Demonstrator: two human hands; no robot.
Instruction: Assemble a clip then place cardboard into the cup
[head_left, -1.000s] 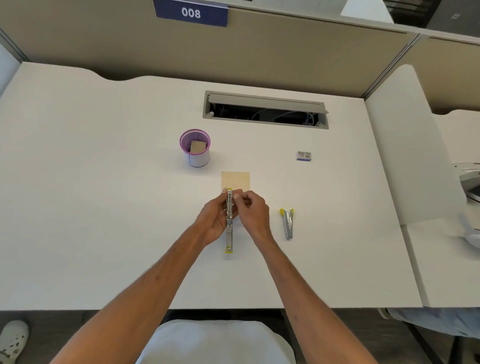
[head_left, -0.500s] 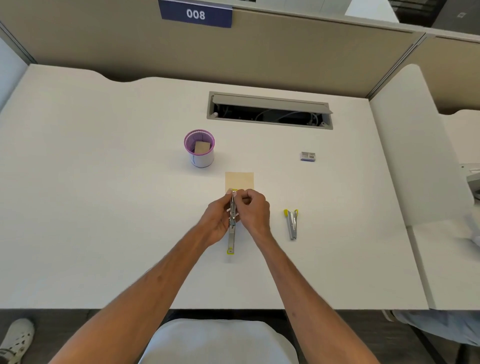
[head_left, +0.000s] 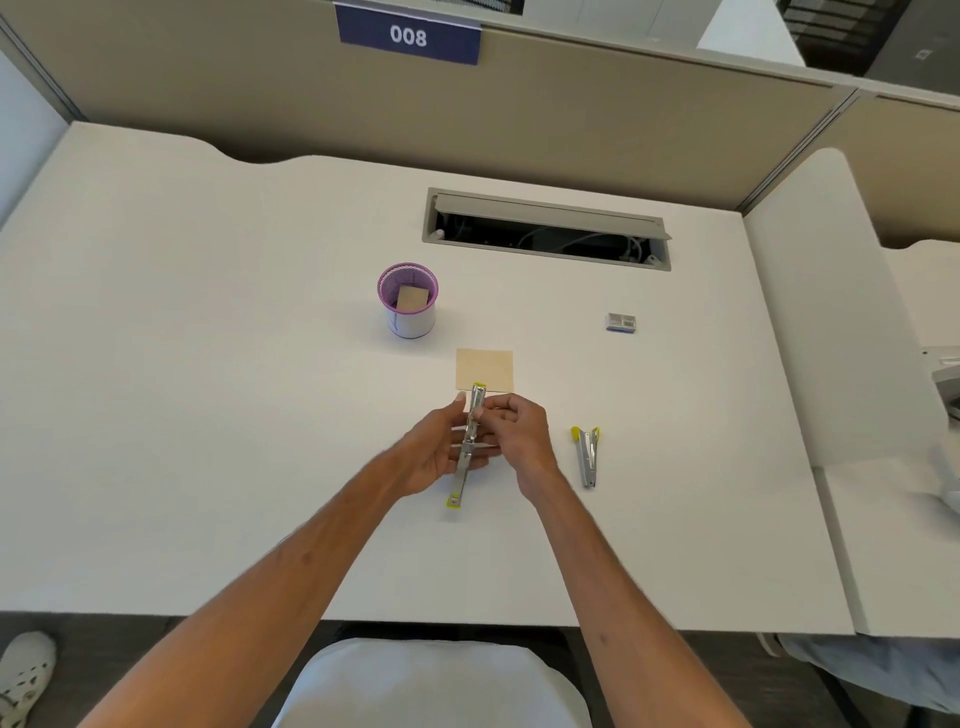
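Opened metal stapler (head_left: 467, 447), yellow-tipped: between both hands above the worktop (head_left: 208, 415), far end over a tan card (head_left: 484, 369). Left hand (head_left: 431, 457) cups its hinge; right hand (head_left: 514, 431) pinches the upper rail. Likely light, rigid, slick; best held by the side rails, clear of the hinge. Second stapler (head_left: 587, 456): right of the right hand. Partition sign (head_left: 408, 35) reads "008".

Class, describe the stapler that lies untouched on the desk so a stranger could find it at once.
Start at the white desk and find the person's right hand. Just to its right lies a small silver stapler with yellow tips. Unlike the opened-out silver stapler that both hands hold, it rests alone, folded into a narrow V.
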